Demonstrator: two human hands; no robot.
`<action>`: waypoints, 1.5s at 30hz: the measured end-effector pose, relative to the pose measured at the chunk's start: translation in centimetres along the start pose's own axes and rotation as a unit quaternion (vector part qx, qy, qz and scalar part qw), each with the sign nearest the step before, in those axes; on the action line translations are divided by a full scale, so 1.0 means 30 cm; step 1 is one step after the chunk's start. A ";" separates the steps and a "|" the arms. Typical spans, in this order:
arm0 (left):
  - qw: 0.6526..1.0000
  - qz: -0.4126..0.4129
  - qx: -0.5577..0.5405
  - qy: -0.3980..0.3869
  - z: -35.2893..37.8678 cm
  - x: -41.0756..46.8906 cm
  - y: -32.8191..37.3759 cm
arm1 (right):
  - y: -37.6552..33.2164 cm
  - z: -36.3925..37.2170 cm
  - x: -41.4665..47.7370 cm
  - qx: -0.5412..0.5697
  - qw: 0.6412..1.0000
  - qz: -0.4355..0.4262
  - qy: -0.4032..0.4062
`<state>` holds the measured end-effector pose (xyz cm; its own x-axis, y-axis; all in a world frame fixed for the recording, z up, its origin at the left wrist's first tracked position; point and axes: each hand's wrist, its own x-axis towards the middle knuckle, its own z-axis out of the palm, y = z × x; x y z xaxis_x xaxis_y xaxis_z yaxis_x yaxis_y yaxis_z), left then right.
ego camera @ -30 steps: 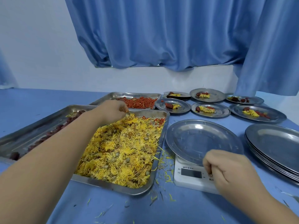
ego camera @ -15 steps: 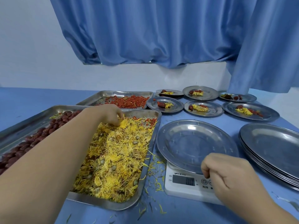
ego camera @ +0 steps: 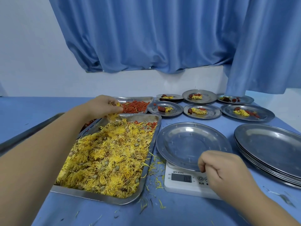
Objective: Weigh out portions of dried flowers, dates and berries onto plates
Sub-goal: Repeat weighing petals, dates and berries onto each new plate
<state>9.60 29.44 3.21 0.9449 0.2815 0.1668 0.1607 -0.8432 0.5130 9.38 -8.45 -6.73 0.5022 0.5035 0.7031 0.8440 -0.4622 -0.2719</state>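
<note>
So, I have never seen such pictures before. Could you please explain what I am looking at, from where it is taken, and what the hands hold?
There is no machine here: a person works with two bare hands, and a camera worn on the head looks down at them. The left hand pinches yellow dried flowers above the flower tray. The right hand, fingers curled, seems to hold nothing and is at the buttons of a white scale, which carries an empty plate. Behind lie a tray of red berries and six filled plates; a stack of empty plates stands to the right.
</note>
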 end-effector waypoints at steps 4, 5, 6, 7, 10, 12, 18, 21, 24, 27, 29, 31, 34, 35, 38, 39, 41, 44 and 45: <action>0.990 -0.049 -0.122 -0.060 0.022 -0.036 0.034 | 0.000 -0.004 -0.001 0.004 1.000 0.012 -0.003; 0.979 -0.069 -0.171 -0.088 0.031 -0.043 0.046 | 0.000 -0.005 -0.001 0.003 1.000 0.015 -0.003; 0.966 -0.088 -0.213 -0.116 0.041 -0.050 0.060 | 0.000 -0.005 -0.002 0.001 1.000 0.017 -0.004; 0.956 -0.102 -0.239 -0.138 0.052 -0.055 0.074 | 0.000 -0.006 -0.003 -0.001 1.000 0.020 -0.005; 0.945 -0.119 -0.262 -0.159 0.092 -0.062 0.107 | 0.003 -0.010 -0.001 0.008 0.999 0.031 -0.012; 0.938 -0.124 -0.279 -0.162 0.114 -0.062 0.120 | 0.006 -0.014 0.001 0.008 0.999 0.033 -0.016; 0.926 -0.143 -0.299 -0.181 0.135 -0.066 0.156 | 0.007 -0.018 0.001 0.017 0.999 0.039 -0.025; 0.924 -0.113 -0.314 -0.187 0.140 -0.073 0.192 | 0.006 -0.021 0.002 0.023 0.998 0.044 -0.026; 0.919 -0.088 -0.329 -0.199 0.161 -0.078 0.252 | 0.006 -0.027 0.005 0.030 0.998 0.049 -0.022; 0.916 -0.058 -0.343 -0.200 0.211 -0.077 0.328 | 0.010 -0.037 0.008 0.038 0.998 0.055 -0.015; 0.907 -0.038 -0.369 -0.198 0.260 -0.073 0.379 | 0.018 -0.044 0.009 0.040 0.997 0.068 -0.011; 0.904 -0.014 -0.373 -0.206 0.314 -0.067 0.427 | 0.026 -0.050 0.009 0.043 0.996 0.084 -0.006; 0.906 -0.001 -0.360 -0.221 0.397 -0.061 0.484 | 0.033 -0.059 0.010 0.046 0.995 0.090 0.005; 0.910 0.005 -0.349 -0.224 0.417 -0.059 0.497 | 0.034 -0.062 0.010 0.045 0.995 0.090 0.008; 0.926 0.035 -0.290 -0.239 0.446 -0.056 0.517 | 0.035 -0.069 0.013 0.047 0.994 0.095 0.011; 0.929 0.039 -0.276 -0.244 0.444 -0.059 0.519 | 0.034 -0.069 0.014 0.049 0.994 0.095 0.011; 0.931 0.044 -0.262 -0.250 0.433 -0.065 0.516 | 0.034 -0.070 0.012 0.053 0.994 0.094 0.011; 0.935 0.053 -0.257 -0.239 0.409 -0.078 0.497 | 0.033 -0.067 0.009 0.057 0.995 0.084 0.007; 0.938 0.055 -0.256 -0.229 0.399 -0.085 0.487 | 0.029 -0.065 0.007 0.055 0.996 0.075 0.006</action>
<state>12.96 10.92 0.21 0.9900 -0.1189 -0.0755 0.0073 -0.4917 0.8707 9.85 -10.19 -5.55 0.6232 0.4260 0.6558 0.7750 -0.4483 -0.4454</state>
